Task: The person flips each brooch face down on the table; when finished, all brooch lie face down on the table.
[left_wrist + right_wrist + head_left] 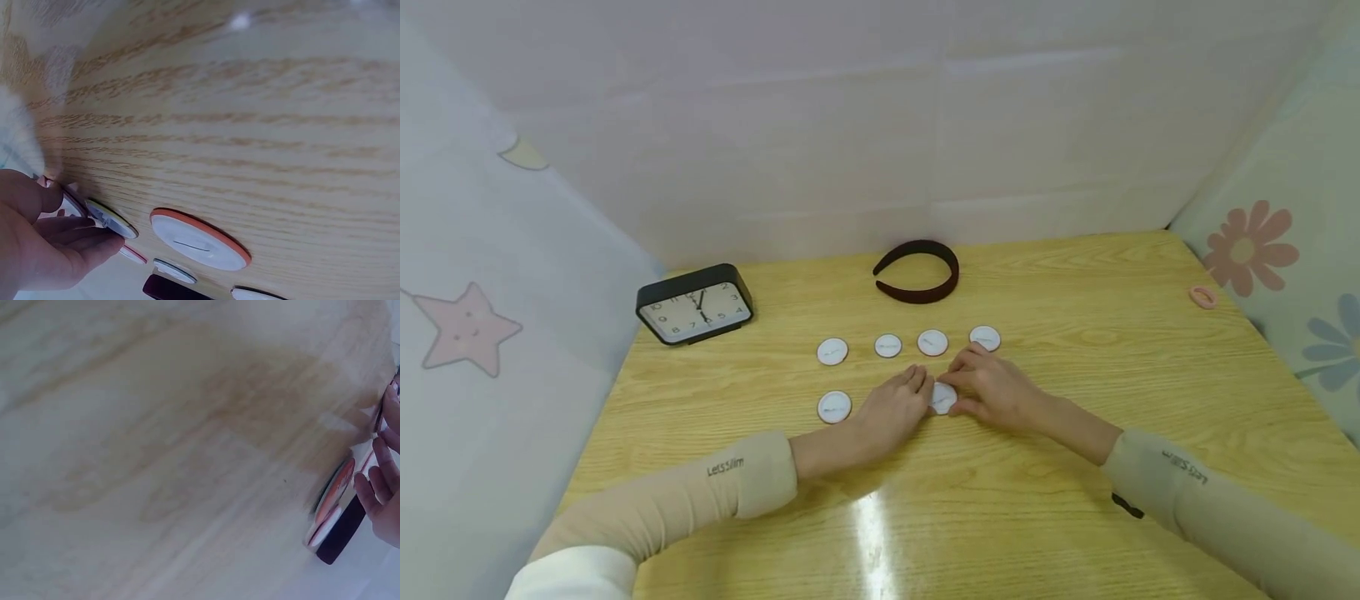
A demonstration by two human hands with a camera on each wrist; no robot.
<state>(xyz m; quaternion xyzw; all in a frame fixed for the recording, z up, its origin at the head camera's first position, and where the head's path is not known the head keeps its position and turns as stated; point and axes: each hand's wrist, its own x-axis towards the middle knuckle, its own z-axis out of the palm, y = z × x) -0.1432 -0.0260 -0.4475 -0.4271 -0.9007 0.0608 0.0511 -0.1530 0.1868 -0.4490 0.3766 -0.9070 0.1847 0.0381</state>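
Round white discs with coloured rims and handwriting lie in two rows in the head view. My right hand (996, 390) pinches one disc (943, 398) of the near row by its right side, thumb and index finger at its edge. My left hand (891, 414) lies against that disc's left side, fingers fairly straight and close together. In the left wrist view, a yellow-rimmed disc (114, 220) sits beside the left fingers (94, 253). Left of the left hand lies another near-row disc (834, 407). The right wrist view shows the right hand (386, 494) only at its edge.
A dark headband (957, 271) lies behind the far row, whose discs include one (832, 351) at the left and one (985, 337) by the right fingers. A black clock (696, 307) stands at the back left. A pink ring (1202, 297) lies at the right edge.
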